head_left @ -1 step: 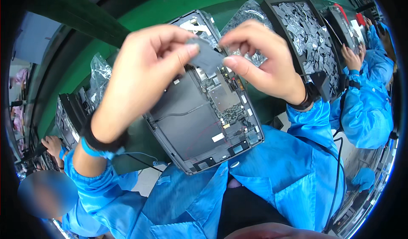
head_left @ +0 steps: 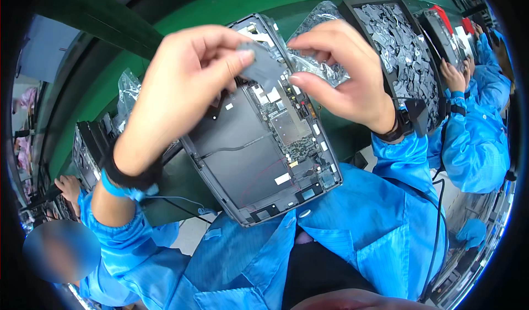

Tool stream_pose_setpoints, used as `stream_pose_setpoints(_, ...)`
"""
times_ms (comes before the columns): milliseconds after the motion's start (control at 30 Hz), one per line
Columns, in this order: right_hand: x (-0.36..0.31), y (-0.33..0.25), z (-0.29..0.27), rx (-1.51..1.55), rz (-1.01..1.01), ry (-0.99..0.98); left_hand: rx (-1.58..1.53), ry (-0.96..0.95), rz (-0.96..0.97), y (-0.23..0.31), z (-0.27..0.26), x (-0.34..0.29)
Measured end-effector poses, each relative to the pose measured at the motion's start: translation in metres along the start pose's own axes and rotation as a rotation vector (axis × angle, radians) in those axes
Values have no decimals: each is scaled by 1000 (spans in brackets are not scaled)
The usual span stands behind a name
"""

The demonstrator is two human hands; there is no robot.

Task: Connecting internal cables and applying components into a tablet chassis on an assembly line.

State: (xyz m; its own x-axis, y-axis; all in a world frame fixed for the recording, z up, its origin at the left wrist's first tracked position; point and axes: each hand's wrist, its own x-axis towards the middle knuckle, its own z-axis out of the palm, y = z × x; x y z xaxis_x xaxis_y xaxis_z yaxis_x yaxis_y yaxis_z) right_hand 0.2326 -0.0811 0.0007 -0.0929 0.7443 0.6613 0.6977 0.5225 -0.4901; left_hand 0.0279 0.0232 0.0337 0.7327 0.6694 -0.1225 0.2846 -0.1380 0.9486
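Looks like the right hand (head_left: 348, 70) has its fingers a bit wider apart than a moment ago, just beside the grey piece (head_left: 266, 68), so the left hand (head_left: 190, 73), fingers clamped on it above the far end of the opened device (head_left: 237, 172), seems to do the holding alone.

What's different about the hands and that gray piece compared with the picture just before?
The left hand shifted slightly up and left, carrying the thin gray piece with it. The right hand spread its thumb and fingers a little wider, beside the piece; whether it touched it earlier is unclear. The left hand's grip, open device and tray stayed as they were.
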Motion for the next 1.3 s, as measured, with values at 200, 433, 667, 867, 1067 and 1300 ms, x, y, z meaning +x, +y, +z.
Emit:
stream_pose_setpoints(200, 9, 21, 15, -361, -576, 25, 38, -208, -70, 3, -22, 26)
stream_pose_setpoints(433, 26, 30, 27, -482, -653, 96, 570, 147, 309, -10, -38, 46)
stream_pose_setpoints(667, 24, 28, 32, -631, -485, -2, 647, 133, 219, -12, -23, 50)
stream_pose_setpoints(867, 25, 22, 26, -687, -391, -208, 900, 253, 345, -17, -13, 49)
stream_pose_setpoints(1067, 43, 20, 10, -614, -412, -476, 1007, 303, 468, -21, -6, 46)
stream_pose_setpoints(1300, 32, 18, 25, -522, -324, -595, 997, 326, 576, -37, -2, 43)
